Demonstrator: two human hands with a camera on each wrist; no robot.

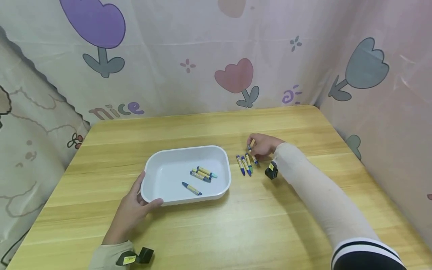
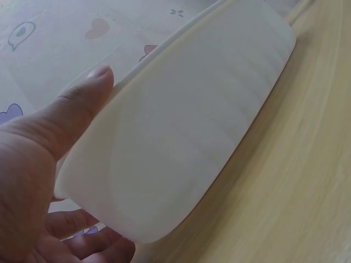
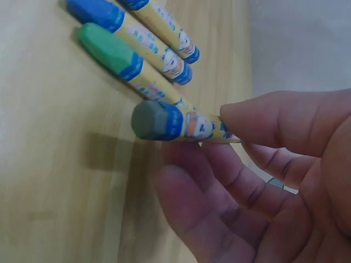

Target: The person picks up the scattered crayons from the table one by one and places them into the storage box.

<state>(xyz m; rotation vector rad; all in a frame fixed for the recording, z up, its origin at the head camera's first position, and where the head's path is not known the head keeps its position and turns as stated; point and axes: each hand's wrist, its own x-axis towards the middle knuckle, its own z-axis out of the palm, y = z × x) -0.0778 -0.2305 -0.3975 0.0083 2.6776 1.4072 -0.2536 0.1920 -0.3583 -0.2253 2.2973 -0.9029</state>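
My left hand (image 1: 133, 208) grips the near left corner of a white plastic tray (image 1: 168, 155). In the left wrist view the thumb (image 2: 82, 101) lies along the tray's rim and the other fingers are around its end. Several crayons with yellow wrappers, one of them a dark blue crayon (image 1: 191, 188), lie inside the tray. To its right my right hand (image 1: 264, 145) pinches a dark grey-green crayon (image 3: 186, 125) between thumb and fingers. Beside that hand a green crayon (image 3: 112, 50) and two blue crayons (image 1: 240, 165) lie in a row on the table.
Everything stands on a light wooden table (image 1: 236, 232). A flower-printed curtain (image 1: 162, 75) hangs behind it and at both sides. Small black cameras (image 1: 271, 170) are strapped to both wrists.
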